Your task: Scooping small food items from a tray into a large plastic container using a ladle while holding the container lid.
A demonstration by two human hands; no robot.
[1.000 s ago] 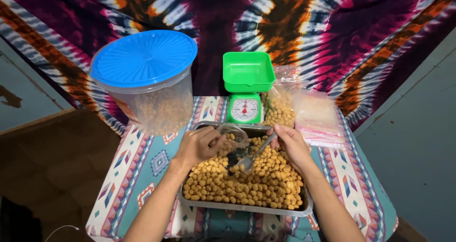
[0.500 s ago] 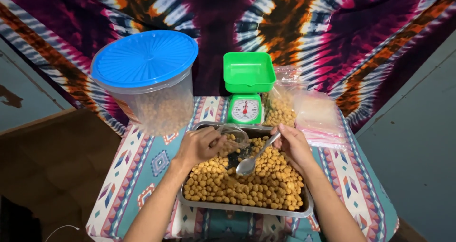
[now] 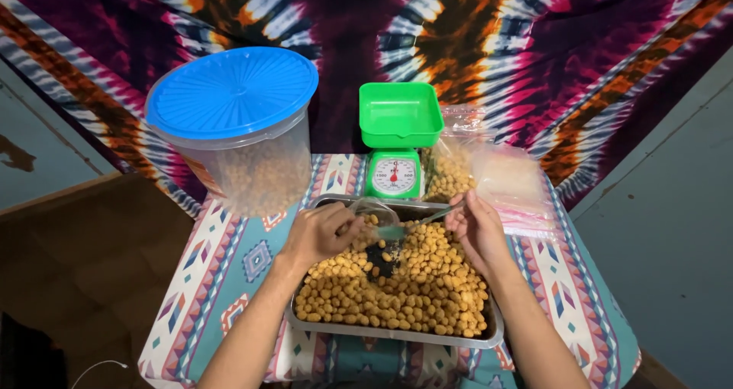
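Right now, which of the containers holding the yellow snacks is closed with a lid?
The big clear tub at back left: it alone has a blue lid. The metal tray under the hands lies open, and the snack bag by the green scale has no lid.

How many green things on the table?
2: the green tray on top of the green kitchen scale, both behind the metal tray. More may be hidden behind the big container.

One metal tray (image 3: 489,334), one green scale (image 3: 395,148), one lidded tub (image 3: 237,133), two hands, one spoon (image 3: 416,222)
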